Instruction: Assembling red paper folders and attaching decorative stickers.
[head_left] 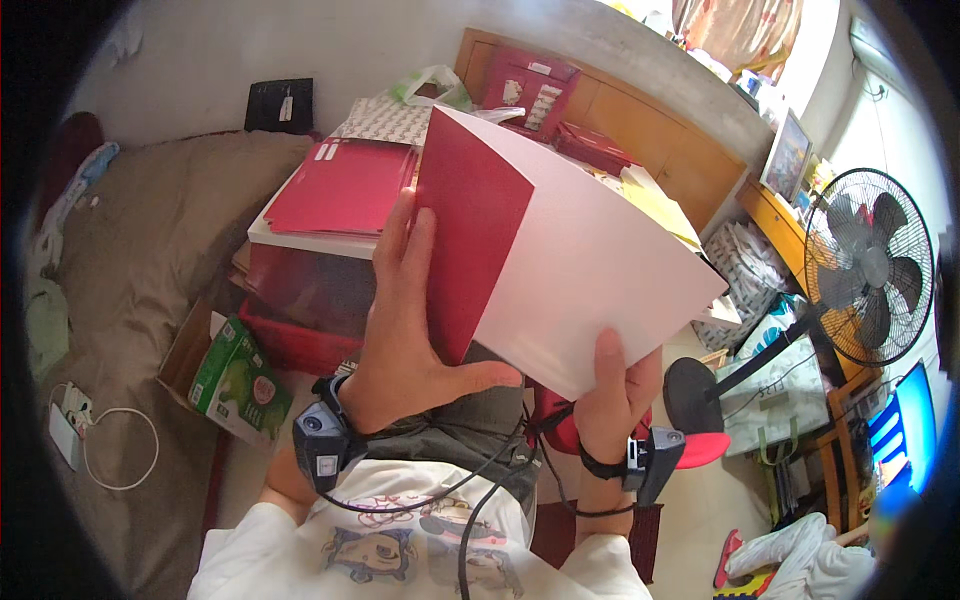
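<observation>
I hold a large sheet of card [590, 270] in front of me, white on its inner face and dark red on the folded left flap [470, 240]. My left hand [405, 330] grips the red flap from behind, thumb at its lower edge. My right hand [612, 395] pinches the white sheet's lower edge. Both wrists carry small black devices with cables.
A stack of red folded sheets [340, 185] lies on a white-topped red box [300, 290] ahead. A green carton [235, 380] sits in an open cardboard box at the left. A standing fan [865, 265] is at the right, a wooden headboard [640, 125] behind.
</observation>
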